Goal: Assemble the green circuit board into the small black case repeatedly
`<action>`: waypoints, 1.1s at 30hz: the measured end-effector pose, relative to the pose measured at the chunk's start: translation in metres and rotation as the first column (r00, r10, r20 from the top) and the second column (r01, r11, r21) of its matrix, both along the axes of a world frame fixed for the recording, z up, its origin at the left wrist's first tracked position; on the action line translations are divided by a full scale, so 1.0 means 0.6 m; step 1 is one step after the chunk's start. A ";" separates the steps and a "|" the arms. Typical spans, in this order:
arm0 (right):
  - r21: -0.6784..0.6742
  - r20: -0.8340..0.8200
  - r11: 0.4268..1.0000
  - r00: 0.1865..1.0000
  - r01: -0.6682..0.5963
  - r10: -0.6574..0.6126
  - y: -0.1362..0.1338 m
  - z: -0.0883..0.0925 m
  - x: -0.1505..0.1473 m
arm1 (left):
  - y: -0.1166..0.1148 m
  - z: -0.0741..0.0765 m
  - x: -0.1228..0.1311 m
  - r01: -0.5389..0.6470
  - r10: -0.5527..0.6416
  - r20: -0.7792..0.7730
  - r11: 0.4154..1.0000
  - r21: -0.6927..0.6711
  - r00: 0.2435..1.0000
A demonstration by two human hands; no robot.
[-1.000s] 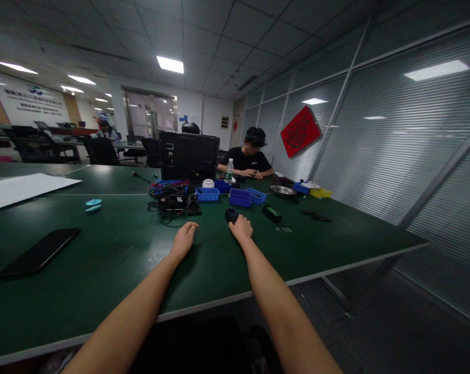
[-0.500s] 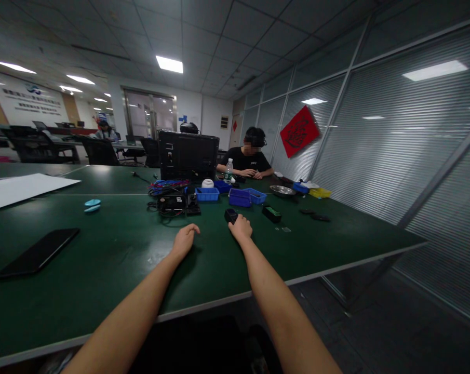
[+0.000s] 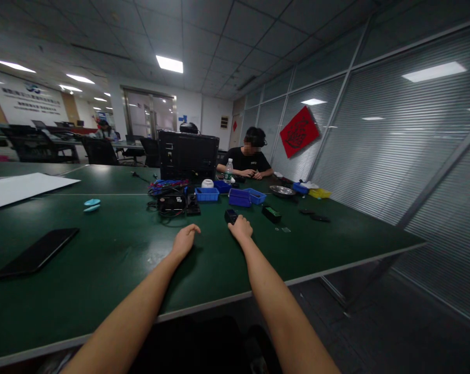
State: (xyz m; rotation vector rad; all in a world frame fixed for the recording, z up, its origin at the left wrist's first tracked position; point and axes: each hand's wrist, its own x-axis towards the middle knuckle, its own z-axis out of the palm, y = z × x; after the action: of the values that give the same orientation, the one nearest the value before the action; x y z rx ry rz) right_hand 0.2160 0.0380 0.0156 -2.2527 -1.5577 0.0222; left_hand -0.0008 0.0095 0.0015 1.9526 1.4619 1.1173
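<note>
Stretching forward, right hand (image 3: 241,228) fingers pinch black box (image 3: 230,215); left hand (image 3: 185,240) lies flat, fingers together.

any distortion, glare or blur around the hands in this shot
Head view: wide-angle distortion slants the table edge; ceiling light blown out, glare patches on the glass partition; left hand and right hand sharp but dim; black box lacks detail.

My one feed is head-worn: it faces forward, barely tilted down, along the dark green flat-topped table (image 3: 102,254), the left hand (image 3: 185,240) and right hand (image 3: 241,229) far out mid-frame.
</note>
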 end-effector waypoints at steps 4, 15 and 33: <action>-0.019 -0.008 1.000 1.000 -0.012 0.012 -0.005 0.008 -0.003 | -0.003 0.003 0.000 -0.015 0.015 -0.010 1.000 -0.026 1.000; -0.043 0.014 0.998 0.999 -0.038 0.039 -0.007 0.007 -0.007 | -0.006 0.005 0.002 -0.024 0.023 -0.011 0.998 -0.051 1.000; -0.017 0.000 1.000 1.000 -0.023 0.023 -0.006 0.006 -0.006 | 0.000 0.000 0.001 -0.017 0.016 -0.024 1.000 -0.025 1.000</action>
State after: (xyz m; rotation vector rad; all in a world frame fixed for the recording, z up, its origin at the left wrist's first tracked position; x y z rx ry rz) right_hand 0.2124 0.0342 0.0193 -2.2476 -1.5899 0.0423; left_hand -0.0003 0.0095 0.0015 1.9460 1.4999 1.0808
